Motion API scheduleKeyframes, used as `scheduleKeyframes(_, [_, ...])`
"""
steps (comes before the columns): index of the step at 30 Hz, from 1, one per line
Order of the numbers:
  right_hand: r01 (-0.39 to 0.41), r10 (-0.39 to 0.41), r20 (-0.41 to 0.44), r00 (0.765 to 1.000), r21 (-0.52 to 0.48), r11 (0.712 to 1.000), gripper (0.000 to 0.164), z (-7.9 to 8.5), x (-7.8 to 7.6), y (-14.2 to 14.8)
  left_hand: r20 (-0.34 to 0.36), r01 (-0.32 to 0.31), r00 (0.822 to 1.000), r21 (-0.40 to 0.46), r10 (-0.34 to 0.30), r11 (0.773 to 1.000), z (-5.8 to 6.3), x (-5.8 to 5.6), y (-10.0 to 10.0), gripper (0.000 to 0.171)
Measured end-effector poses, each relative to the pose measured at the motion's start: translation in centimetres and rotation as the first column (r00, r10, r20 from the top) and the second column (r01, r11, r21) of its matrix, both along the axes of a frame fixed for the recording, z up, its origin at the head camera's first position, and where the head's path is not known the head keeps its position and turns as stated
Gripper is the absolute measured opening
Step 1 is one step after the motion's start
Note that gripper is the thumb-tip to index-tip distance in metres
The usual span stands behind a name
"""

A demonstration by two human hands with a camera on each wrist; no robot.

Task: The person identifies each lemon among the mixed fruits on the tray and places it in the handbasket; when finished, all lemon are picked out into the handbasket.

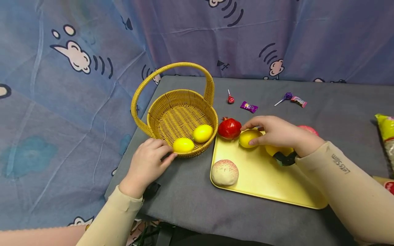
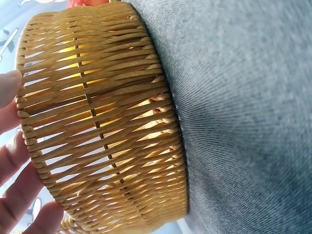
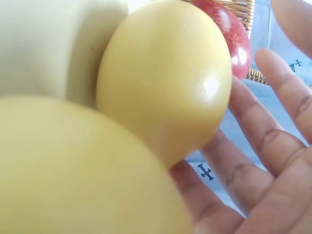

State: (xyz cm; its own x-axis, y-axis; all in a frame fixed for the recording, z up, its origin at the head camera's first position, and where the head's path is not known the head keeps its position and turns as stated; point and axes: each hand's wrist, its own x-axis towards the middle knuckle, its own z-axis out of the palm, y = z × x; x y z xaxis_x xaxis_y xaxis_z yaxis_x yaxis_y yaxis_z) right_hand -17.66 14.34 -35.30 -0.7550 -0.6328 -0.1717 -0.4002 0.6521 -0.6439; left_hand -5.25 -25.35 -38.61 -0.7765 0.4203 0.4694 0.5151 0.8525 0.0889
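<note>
On my head feed, the person's left hand is at the near rim of a round, golden-yellow woven basket with a tall arched handle, and I read its grip as a light pinch, thumb and fingers on the rim. My left wrist view shows that hand's digits along the rim and the basket standing on the grey cloth-covered table. Inside the basket, on the side nearest the person, I see two bright yellow oval fruits. The right hand is at a smooth yellow lemon-shaped fruit, which sits near the far left end of a pale yellow rectangular tray. Its thumb lies over the fruit and my right wrist view shows fingers spread about the far side; I cannot tell whether they pinch it. Just beside that fruit is a glossy red pomegranate, close to the basket. A round cream peach with pink speckles rests at the tray's near left corner. Beyond the tray I make out a red lollipop and a purple wrapped candy.
</note>
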Motion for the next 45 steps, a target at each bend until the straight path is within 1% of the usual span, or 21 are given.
scheduleKeyframes(8, [-0.012, 0.012, -0.027, 1.0, -0.008, 1.0, 0.039, -0.9, -0.2, -0.1, 0.014, -0.007, 1.0, -0.007, 0.007, 1.0, 0.0, 0.1, 0.0, 0.016])
scheduleKeyframes(15, [-0.01, 0.009, -0.008, 1.0, -0.013, 1.0, 0.033, -1.5, 0.0, -0.2, 0.006, 0.003, 1.0, 0.001, -0.003, 1.0, 0.0, -0.1, 0.0, 0.016])
scheduleKeyframes(17, [-0.018, 0.018, -0.014, 1.0, -0.013, 1.0, 0.033, -1.6, 0.1, -0.3, -0.002, 0.007, 1.0, 0.005, -0.007, 1.0, 0.0, -0.1, 0.1, 0.016])
scheduleKeyframes(23, [-0.032, 0.032, -0.03, 0.999, -0.009, 0.999, 0.035, -1.8, 0.1, -0.4, -0.008, 0.006, 1.0, 0.005, -0.006, 1.0, 0.1, -0.1, 0.0, 0.016])
scheduleKeyframes(28, [-0.055, 0.055, -0.026, 0.998, 0.012, 0.998, 0.039, -2.3, 0.1, -0.5, 0.003, 0.001, 1.0, 0.003, -0.001, 1.0, 0.0, 0.0, 0.0, 0.016])
scheduleKeyframes(32, [-0.065, 0.066, -0.043, 0.997, 0.035, 0.997, 0.04, -2.5, 0.0, -0.7, -0.002, 0.004, 1.0, 0.006, -0.004, 1.0, 0.0, 0.0, 0.0, 0.016])
scheduleKeyframes(40, [-0.077, 0.079, -0.071, 0.994, 0.039, 0.996, 0.04, -2.3, 0.3, -0.8, -0.001, 0.0, 1.0, 0.009, 0.0, 1.0, 0.1, 0.0, 0.0, 0.017])
scheduleKeyframes(45, [-0.071, 0.073, -0.075, 0.995, 0.03, 0.997, 0.04, -1.8, 0.4, -0.8, 0.002, -0.006, 1.0, 0.001, 0.006, 1.0, 0.1, 0.1, 0.0, 0.016])
